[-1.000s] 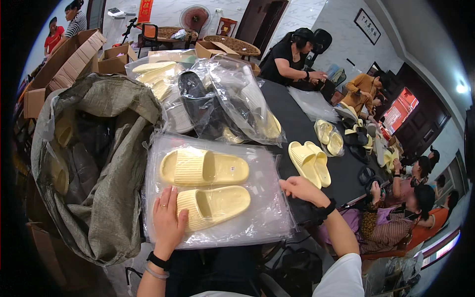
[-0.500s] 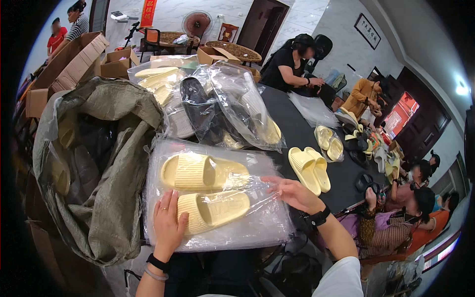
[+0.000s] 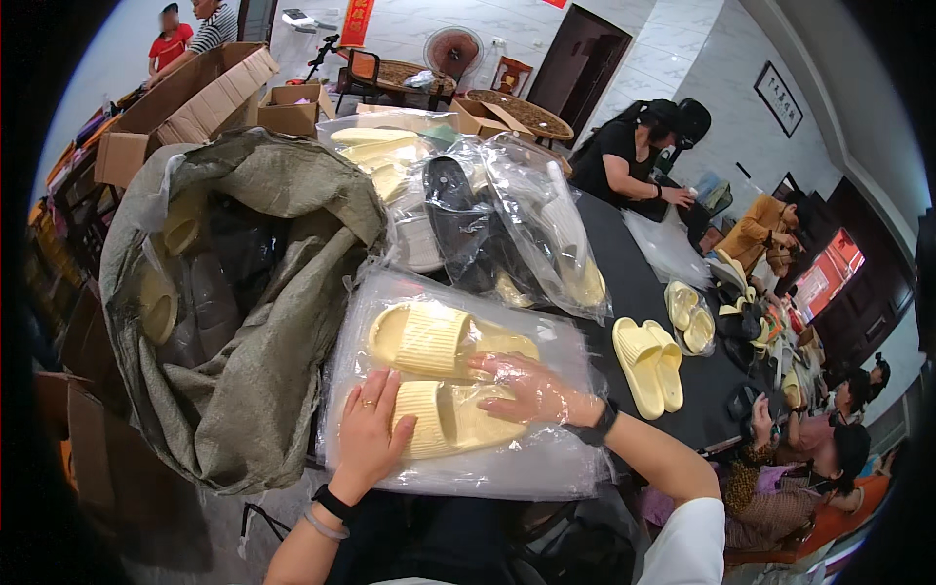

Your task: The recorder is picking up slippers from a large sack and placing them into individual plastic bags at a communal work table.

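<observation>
Two pale yellow slide slippers, an upper one (image 3: pixel 432 336) and a lower one (image 3: pixel 436 429), lie side by side under clear film on a stack of clear plastic bags (image 3: pixel 478 482). My left hand (image 3: pixel 369 429) rests with its fingers stretched over the toe end of the lower slide. My right hand (image 3: pixel 531 390) lies flat over the heel ends of both slides, its fingers spread. Shiny film shows around this hand; whether it is inside the bag or on top, I cannot tell.
At left gapes a large woven sack (image 3: pixel 234 409) holding bagged slippers. Bagged slippers (image 3: pixel 458 224) are heaped beyond the stack. Another yellow pair (image 3: pixel 648 366) and a bagged pair (image 3: pixel 690 317) stand on the black table (image 3: pixel 609 229). Several people work along its far and right sides.
My right hand has come left from the bag's right edge, where it pinched the film, down onto the slides. My left hand stays on the lower slide. The view has shifted.
</observation>
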Motion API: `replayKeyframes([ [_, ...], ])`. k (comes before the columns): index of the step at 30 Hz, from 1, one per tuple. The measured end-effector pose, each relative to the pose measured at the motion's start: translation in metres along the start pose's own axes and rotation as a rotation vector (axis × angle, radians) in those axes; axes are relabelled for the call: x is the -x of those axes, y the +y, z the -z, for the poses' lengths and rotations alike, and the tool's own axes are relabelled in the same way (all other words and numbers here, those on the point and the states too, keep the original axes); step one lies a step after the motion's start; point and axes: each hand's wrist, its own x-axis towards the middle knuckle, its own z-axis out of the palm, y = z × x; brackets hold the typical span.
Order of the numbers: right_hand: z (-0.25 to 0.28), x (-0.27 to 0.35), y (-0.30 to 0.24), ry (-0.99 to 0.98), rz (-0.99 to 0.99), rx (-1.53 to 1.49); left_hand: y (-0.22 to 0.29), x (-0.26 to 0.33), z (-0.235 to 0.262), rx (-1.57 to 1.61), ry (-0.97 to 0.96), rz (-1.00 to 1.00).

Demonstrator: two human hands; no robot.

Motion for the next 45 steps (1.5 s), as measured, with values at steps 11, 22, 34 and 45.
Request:
replayKeyframes([
  [11,-0.025,-0.029,0.003,-0.051,0.166,0.364,-0.007,0.003,-0.006,0.012,-0.044,0.088],
  [22,0.02,0.093,0.054,0.04,-0.319,0.517,0.006,-0.001,-0.004,-0.215,-0.221,0.089],
  [34,0.129,0.179,0.005,0.793,-0.683,0.366,0.014,-0.002,-0.009,-0.328,-0.153,0.063],
  [45,-0.011,-0.011,-0.117,0.306,-0.13,0.197,-0.018,0.01,-0.034,0.001,-0.251,0.046],
])
